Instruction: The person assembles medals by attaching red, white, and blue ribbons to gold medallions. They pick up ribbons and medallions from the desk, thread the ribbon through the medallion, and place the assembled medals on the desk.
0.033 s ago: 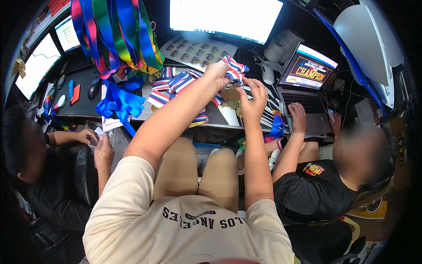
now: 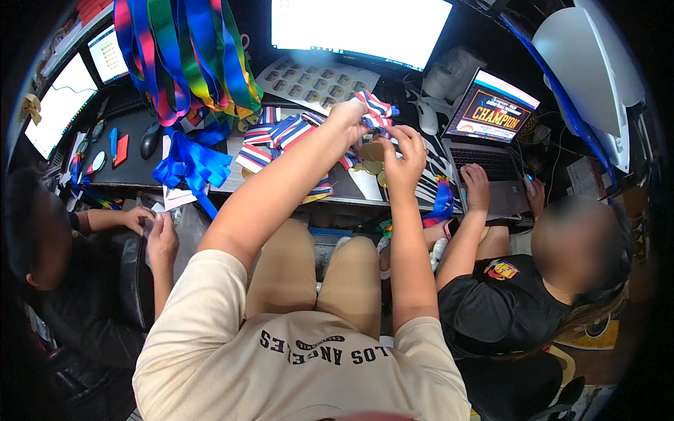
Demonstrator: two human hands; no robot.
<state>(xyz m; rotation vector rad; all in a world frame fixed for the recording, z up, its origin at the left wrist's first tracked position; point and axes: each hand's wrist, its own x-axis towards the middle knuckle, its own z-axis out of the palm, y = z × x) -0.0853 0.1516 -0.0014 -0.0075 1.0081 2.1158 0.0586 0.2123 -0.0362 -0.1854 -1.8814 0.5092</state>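
My left hand (image 2: 347, 121) is closed on a bunched red, white and blue striped ribbon (image 2: 375, 105) above the desk. Close beside it, my right hand (image 2: 405, 160) has its thumb and forefinger at the top edge of a round gold medal (image 2: 372, 151), where the ribbon meets it. The exact grip is partly hidden by the fingers. Other gold medals (image 2: 371, 167) lie just under this one. More striped ribbons (image 2: 288, 132) are heaped on the desk to the left, partly behind my left forearm.
Blue, green and pink ribbons (image 2: 186, 56) hang at the far left, above a blue ribbon bundle (image 2: 191, 163). A sheet of round stickers (image 2: 309, 83) lies below a monitor (image 2: 361, 28). A mouse (image 2: 427, 116) and a laptop (image 2: 484, 140) are to the right. One person sits on each side.
My right fingers have shifted slightly at the medal, which has turned a little. The left-hand person's hands have moved slightly. My left hand keeps its hold on the ribbon.
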